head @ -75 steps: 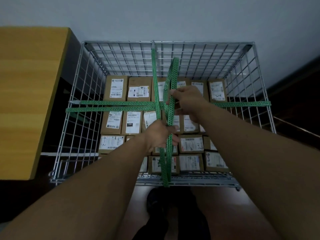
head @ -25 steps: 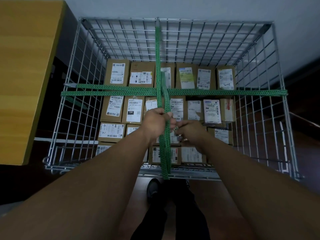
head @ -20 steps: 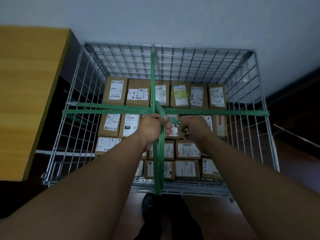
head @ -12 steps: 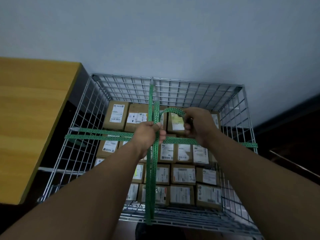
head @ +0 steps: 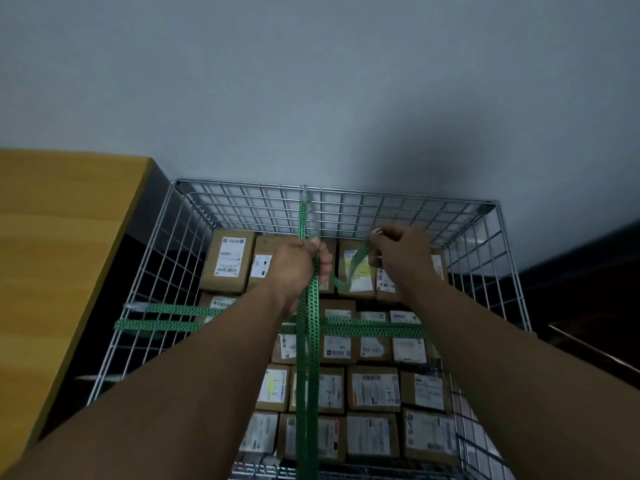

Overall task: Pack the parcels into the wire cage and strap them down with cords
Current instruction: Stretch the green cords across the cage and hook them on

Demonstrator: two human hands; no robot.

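Green lengthwise cord [head: 308,341] gripped taut in my left hand [head: 298,268]; right hand [head: 403,258] pinches its free end, hook [head: 376,232] showing, over the parcels [head: 374,389] packed in the wire cage [head: 162,271]; best to hold left tension and carry the hook to the far wall [head: 381,211] untwisted. A second ago hands met mid-cage; now apart, over the far row.

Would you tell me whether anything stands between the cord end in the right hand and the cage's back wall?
Nothing visible does. The right hand pinches the loose cord end near the back wall, above the parcels; only open air lies between them.
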